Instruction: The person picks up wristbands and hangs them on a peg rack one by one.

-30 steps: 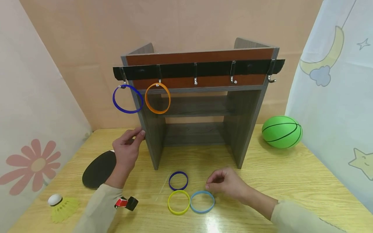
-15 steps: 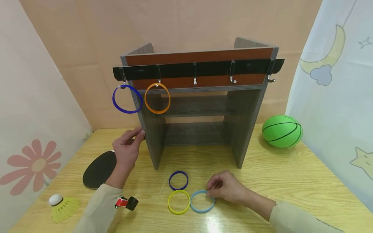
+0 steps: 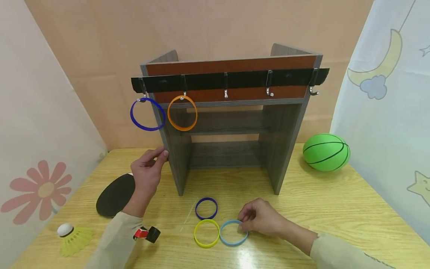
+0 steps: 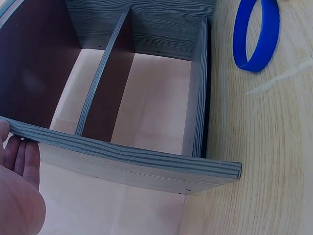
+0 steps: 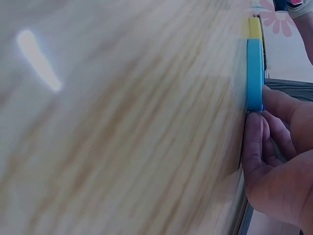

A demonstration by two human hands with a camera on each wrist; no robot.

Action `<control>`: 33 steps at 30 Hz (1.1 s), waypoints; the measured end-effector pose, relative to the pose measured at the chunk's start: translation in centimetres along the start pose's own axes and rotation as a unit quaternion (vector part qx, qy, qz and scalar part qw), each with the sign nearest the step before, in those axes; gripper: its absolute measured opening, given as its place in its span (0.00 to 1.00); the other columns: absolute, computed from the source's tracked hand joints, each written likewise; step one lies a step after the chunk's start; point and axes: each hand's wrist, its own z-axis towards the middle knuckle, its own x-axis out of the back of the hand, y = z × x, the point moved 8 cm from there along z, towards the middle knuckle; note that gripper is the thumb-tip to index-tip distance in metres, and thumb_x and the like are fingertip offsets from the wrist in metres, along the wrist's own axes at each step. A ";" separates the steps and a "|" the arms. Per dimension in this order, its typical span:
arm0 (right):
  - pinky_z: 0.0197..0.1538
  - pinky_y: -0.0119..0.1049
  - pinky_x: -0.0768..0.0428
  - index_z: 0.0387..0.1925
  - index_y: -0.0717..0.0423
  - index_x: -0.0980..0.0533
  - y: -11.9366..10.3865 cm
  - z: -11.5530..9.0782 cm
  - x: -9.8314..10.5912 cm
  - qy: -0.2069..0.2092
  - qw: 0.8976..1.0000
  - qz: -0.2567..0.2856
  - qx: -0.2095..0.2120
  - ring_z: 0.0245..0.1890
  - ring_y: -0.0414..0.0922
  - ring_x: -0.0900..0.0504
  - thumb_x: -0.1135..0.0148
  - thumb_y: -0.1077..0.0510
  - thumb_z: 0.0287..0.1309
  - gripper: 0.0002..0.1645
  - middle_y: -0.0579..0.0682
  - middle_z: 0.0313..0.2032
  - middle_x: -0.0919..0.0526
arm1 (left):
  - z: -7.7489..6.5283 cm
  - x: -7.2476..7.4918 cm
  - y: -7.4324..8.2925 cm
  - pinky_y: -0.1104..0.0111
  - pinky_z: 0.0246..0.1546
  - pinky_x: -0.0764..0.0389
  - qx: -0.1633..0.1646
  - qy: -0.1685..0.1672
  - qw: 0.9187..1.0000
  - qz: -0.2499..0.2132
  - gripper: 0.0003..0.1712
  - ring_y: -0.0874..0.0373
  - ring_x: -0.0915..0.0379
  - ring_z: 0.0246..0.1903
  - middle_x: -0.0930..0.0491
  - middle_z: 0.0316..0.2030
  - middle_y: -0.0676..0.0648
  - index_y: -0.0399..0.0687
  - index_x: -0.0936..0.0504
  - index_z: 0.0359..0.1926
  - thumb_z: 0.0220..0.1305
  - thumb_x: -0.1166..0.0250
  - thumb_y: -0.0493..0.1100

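No text, label, brand or number can be read; the dark marking (image 3: 373, 258) on the right sleeve (image 3: 342, 250) near the head view's lower edge is too small to decipher.

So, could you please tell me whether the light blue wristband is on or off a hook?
Off: the light blue wristband is down at the tabletop, the right hand at its edge.
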 end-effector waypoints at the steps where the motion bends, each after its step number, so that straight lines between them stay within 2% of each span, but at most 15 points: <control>1: 0.30 0.31 0.19 0.30 0.61 0.19 0.0 0.0 0.0 -0.001 1.000 -0.002 0.003 0.27 0.42 0.22 0.27 0.65 0.45 0.08 0.47 0.26 0.20 | 0.0 0.0 0.0 0.69 0.36 0.18 -0.001 0.000 1.000 0.002 0.11 0.58 0.20 0.28 0.20 0.28 0.42 0.21 0.19 0.40 0.57 0.34 0.28; 13: 0.30 0.31 0.20 0.28 0.61 0.19 -0.4 -0.2 0.0 0.000 1.000 -0.009 0.009 0.26 0.41 0.22 0.30 0.69 0.46 0.05 0.47 0.26 0.20 | 0.0 -0.1 0.0 0.69 0.37 0.18 -0.009 -0.006 1.000 0.001 0.10 0.59 0.20 0.29 0.20 0.28 0.43 0.22 0.19 0.40 0.57 0.35 0.26; 22: 0.30 0.31 0.20 0.27 0.61 0.19 -1.2 -0.3 -0.3 0.005 0.998 -0.051 0.027 0.26 0.38 0.23 0.34 0.72 0.45 0.07 0.45 0.24 0.21 | 0.0 0.0 0.1 0.69 0.37 0.18 -0.007 -0.004 1.000 0.010 0.11 0.59 0.20 0.29 0.19 0.28 0.43 0.20 0.20 0.40 0.57 0.34 0.27; 30: 0.28 0.31 0.21 0.26 0.59 0.20 -1.5 -0.4 -0.1 0.011 0.996 -0.087 0.023 0.24 0.37 0.24 0.37 0.72 0.47 0.07 0.43 0.24 0.22 | 0.0 -0.2 0.5 0.71 0.37 0.18 -0.014 -0.010 1.000 -0.004 0.10 0.60 0.19 0.29 0.19 0.28 0.44 0.20 0.20 0.39 0.57 0.35 0.26; 33: 0.27 0.31 0.22 0.27 0.58 0.20 -1.4 -0.6 0.1 0.013 0.996 -0.088 0.023 0.24 0.38 0.25 0.39 0.72 0.47 0.08 0.43 0.24 0.22 | 0.0 -0.2 0.4 0.72 0.36 0.19 -0.011 -0.007 1.000 0.004 0.09 0.59 0.19 0.29 0.19 0.28 0.43 0.22 0.19 0.40 0.57 0.36 0.25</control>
